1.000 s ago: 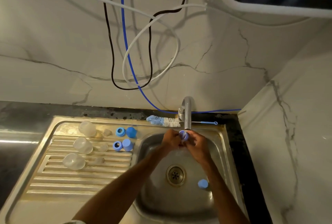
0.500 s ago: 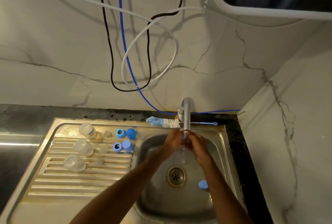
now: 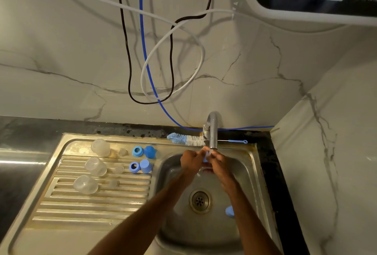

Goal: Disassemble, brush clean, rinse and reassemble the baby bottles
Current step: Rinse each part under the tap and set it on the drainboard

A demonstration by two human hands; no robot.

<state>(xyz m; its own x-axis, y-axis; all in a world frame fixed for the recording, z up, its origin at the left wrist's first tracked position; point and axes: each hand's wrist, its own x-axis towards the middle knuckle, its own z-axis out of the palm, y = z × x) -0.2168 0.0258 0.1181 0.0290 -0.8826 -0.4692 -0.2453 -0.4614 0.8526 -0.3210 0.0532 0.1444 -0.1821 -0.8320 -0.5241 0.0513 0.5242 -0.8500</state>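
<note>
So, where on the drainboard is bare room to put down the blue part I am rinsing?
The ribbed drainboard is bare in its near half, below the clear bottles and the blue rings and caps. Its far half, with those parts and the teats, is crowded. In the basin, a blue cap lies right of the drain.

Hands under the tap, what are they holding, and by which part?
A small blue bottle part, pinched between the fingers of the left hand and right hand beneath the faucet. Which part of it they grip is hidden.
</note>
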